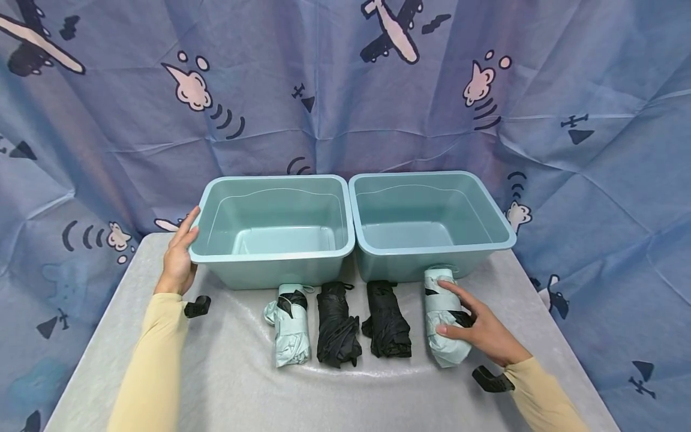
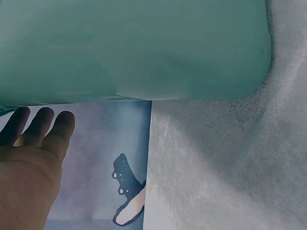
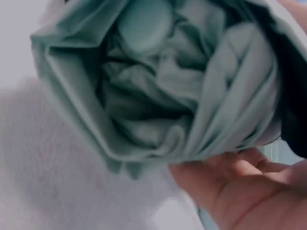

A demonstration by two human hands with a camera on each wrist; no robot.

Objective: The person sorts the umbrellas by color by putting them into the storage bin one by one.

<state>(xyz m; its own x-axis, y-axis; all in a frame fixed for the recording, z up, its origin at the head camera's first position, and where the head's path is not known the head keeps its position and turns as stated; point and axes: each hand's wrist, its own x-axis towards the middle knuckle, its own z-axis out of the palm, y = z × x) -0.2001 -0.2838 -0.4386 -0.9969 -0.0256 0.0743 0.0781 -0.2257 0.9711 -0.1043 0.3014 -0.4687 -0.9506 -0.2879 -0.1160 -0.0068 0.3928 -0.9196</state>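
My right hand (image 1: 488, 330) holds a folded pale green umbrella (image 1: 445, 348) at the right end of a row, thumb and fingers spread along it. In the right wrist view the bunched fabric end of the umbrella (image 3: 158, 96) fills the top, with fingers (image 3: 216, 187) beneath it. My left hand (image 1: 178, 255) rests against the left side of the left green bin (image 1: 270, 258), its fingers fairly straight. In the left wrist view three fingertips (image 2: 62, 124) reach the bin's rim.
Left of the held umbrella lie two folded black umbrellas (image 1: 337, 327) (image 1: 387, 324) and another pale green umbrella (image 1: 291, 330). A second green bin (image 1: 432, 258) stands beside the first at the back of the grey table (image 1: 324, 408). A blue patterned curtain (image 1: 345, 108) hangs behind.
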